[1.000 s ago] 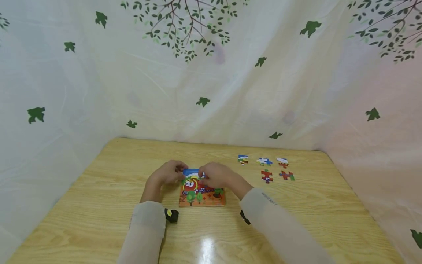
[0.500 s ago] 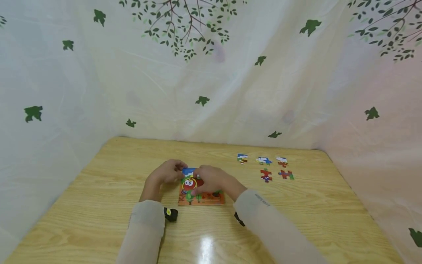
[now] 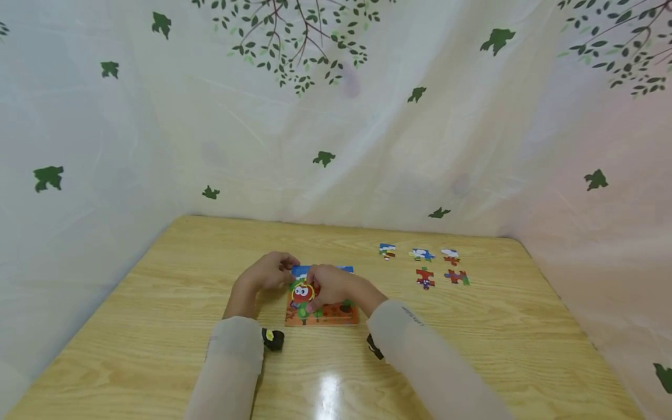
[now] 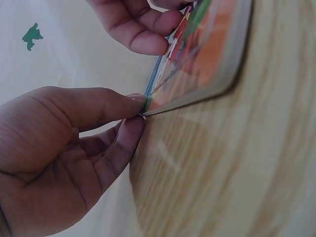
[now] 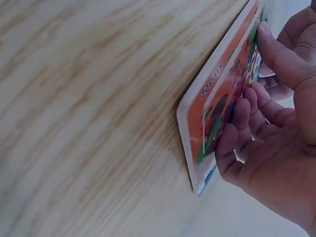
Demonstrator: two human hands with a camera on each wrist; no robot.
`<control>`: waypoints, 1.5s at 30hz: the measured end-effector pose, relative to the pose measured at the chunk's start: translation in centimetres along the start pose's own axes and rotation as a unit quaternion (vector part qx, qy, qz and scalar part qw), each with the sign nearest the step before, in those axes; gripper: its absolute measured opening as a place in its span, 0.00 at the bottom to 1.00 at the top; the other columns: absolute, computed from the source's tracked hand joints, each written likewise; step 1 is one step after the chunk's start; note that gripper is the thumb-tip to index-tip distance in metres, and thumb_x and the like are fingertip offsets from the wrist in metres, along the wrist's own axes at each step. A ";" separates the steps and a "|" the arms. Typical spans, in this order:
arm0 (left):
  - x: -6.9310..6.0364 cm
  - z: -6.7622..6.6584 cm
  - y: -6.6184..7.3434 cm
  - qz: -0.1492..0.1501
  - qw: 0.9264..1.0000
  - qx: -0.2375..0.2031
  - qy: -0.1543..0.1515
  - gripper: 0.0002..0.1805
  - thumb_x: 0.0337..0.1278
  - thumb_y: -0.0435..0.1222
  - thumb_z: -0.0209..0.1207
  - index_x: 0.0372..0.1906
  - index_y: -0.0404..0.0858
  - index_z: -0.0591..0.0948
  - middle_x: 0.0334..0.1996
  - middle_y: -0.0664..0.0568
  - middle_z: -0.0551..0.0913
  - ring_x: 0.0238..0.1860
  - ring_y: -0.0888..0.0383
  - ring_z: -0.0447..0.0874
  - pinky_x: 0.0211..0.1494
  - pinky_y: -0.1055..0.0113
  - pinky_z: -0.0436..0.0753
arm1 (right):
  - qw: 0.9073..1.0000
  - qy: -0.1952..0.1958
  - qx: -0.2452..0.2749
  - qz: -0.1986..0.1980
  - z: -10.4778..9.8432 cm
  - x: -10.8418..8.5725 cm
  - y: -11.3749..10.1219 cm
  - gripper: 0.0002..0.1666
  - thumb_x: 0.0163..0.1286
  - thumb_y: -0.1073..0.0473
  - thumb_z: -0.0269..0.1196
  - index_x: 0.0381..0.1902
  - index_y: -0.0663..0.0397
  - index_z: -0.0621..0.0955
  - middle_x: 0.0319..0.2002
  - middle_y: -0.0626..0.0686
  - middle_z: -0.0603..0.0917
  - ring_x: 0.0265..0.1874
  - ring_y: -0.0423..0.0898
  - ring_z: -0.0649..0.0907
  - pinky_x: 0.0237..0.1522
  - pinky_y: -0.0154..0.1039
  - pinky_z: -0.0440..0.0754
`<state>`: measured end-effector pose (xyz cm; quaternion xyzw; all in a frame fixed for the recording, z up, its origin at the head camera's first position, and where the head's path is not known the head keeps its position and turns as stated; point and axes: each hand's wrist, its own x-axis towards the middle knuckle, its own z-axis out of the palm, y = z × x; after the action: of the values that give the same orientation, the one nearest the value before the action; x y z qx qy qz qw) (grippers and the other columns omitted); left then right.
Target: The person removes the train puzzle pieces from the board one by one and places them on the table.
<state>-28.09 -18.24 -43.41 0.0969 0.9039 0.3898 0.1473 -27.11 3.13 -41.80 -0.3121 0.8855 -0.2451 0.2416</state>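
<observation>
A jigsaw puzzle board (image 3: 336,320) with an orange lower border and a red cartoon face lies flat on the table. My left hand (image 3: 268,273) is at its far left; in the left wrist view, thumb and finger pinch the board's edge (image 4: 229,74) at a corner. My right hand (image 3: 338,286) is over the middle of the board. Seen from the right wrist, the thumb and fingertips (image 5: 240,109) of that hand touch the picture, spread apart. The hand hides much of the picture in the head view, and I cannot tell whether a piece lies beneath it.
Several loose jigsaw pieces lie at the back right of the wooden table (image 3: 157,326), among them a red one (image 3: 424,278) and a blue and white one (image 3: 422,254). A pale curtain (image 3: 262,175) with leaf prints hangs behind and at both sides.
My right hand has shifted left over the board, its thumb now lower near the red face, and has stayed nearly still since half a second ago. The left hand keeps its place at the edge.
</observation>
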 end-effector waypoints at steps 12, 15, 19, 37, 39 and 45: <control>0.1 0.3 -0.1 -0.001 1.000 0.001 0.001 0.19 0.63 0.29 0.63 0.59 0.34 0.81 0.48 0.46 0.81 0.47 0.50 0.77 0.51 0.57 0.79 | 1.000 -0.009 0.023 -0.001 0.2 0.2 0.2 0.29 0.62 0.56 0.77 0.51 0.55 0.71 0.39 0.51 0.76 0.35 0.44 0.74 0.40 0.38 0.74; 0.1 0.4 -0.2 0.001 1.000 0.004 -0.003 0.19 0.63 0.29 0.62 0.59 0.34 0.81 0.47 0.45 0.81 0.47 0.50 0.77 0.52 0.57 0.79 | 1.000 -0.010 0.026 -0.003 0.3 0.2 0.2 0.30 0.61 0.56 0.77 0.50 0.55 0.70 0.36 0.51 0.75 0.33 0.43 0.72 0.38 0.36 0.72; 0.0 0.2 -0.2 0.006 1.000 0.009 -0.005 0.19 0.64 0.29 0.61 0.59 0.33 0.81 0.48 0.45 0.82 0.47 0.50 0.77 0.52 0.57 0.79 | 0.999 -0.005 0.037 -0.001 0.4 0.2 0.1 0.31 0.61 0.56 0.77 0.51 0.55 0.69 0.34 0.50 0.73 0.32 0.43 0.71 0.36 0.36 0.70; 0.3 -0.2 -0.7 0.022 1.000 0.010 -0.003 0.20 0.62 0.28 0.60 0.59 0.32 0.80 0.49 0.44 0.82 0.47 0.50 0.78 0.52 0.56 0.79 | 0.999 -0.007 0.043 -0.020 0.4 0.2 -0.1 0.29 0.63 0.60 0.75 0.56 0.48 0.72 0.45 0.46 0.79 0.39 0.41 0.79 0.44 0.37 0.78; 0.3 -0.2 -0.6 0.021 1.000 0.010 -0.004 0.20 0.62 0.28 0.61 0.59 0.32 0.80 0.49 0.44 0.82 0.47 0.50 0.79 0.52 0.56 0.80 | 0.999 0.000 0.044 -0.023 0.5 0.2 0.0 0.28 0.62 0.60 0.76 0.54 0.48 0.73 0.45 0.45 0.80 0.39 0.41 0.78 0.44 0.37 0.77; 0.3 -0.1 -0.5 0.020 1.000 0.010 -0.008 0.20 0.63 0.29 0.62 0.60 0.32 0.80 0.50 0.44 0.82 0.48 0.50 0.79 0.54 0.54 0.80 | 0.996 0.024 0.081 -0.032 0.5 -0.1 0.4 0.22 0.62 0.60 0.76 0.50 0.51 0.78 0.41 0.45 0.82 0.36 0.41 0.79 0.40 0.36 0.78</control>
<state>-28.43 -18.50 -43.76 0.1190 0.9044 0.3830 0.1456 -26.96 3.34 -42.37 -0.3134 0.8579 -0.3310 0.2374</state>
